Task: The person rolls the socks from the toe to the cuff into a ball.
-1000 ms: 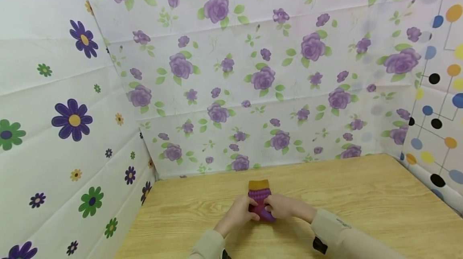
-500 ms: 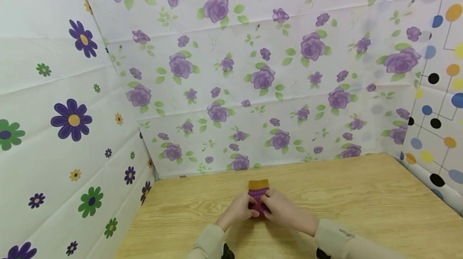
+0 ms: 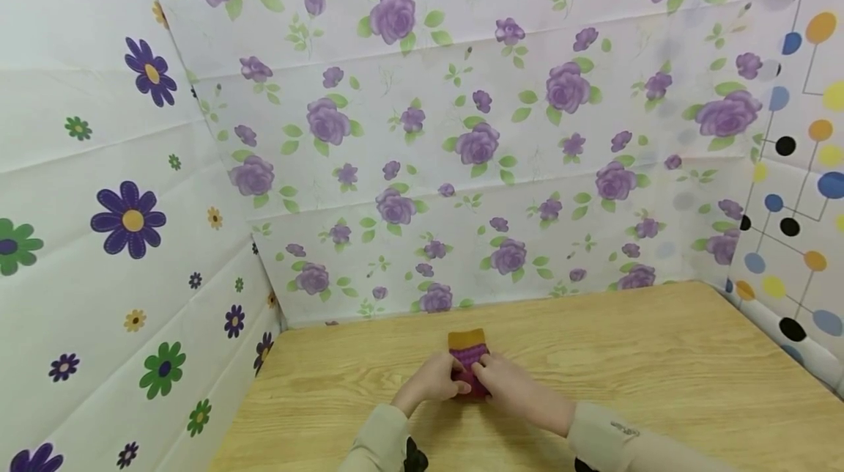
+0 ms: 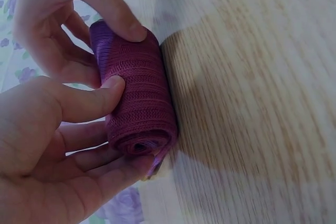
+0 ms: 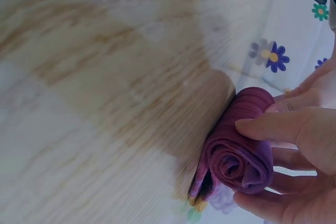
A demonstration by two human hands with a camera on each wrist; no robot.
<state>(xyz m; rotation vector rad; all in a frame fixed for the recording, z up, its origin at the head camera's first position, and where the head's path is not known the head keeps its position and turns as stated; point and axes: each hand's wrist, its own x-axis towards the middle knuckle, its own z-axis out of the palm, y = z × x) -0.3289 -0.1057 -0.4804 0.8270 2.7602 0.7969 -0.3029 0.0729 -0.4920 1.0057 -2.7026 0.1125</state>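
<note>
A knitted sock (image 3: 469, 356), purple and maroon with a mustard end (image 3: 466, 338), lies partly rolled up on the table. My left hand (image 3: 434, 378) holds the roll from the left, and my right hand (image 3: 513, 386) from the right. In the left wrist view, the left thumb presses the near side of the maroon roll (image 4: 139, 82) while fingers curl beneath its spiral end. From the right wrist, the roll (image 5: 244, 129) shows its other coiled end, with the right thumb (image 5: 268, 123) on top and fingers below. A flat tail still leads out from under the roll.
The wood-grain table (image 3: 620, 355) extends to both sides. Behind it hangs a white sheet with purple roses (image 3: 395, 127); a daisy-patterned sheet (image 3: 191, 274) stands at left and a dotted one (image 3: 791, 237) at right.
The sock's near end, with a purple patch visible a second ago, has been rolled up into the coil. My right hand has shifted left, closer to the left hand.
</note>
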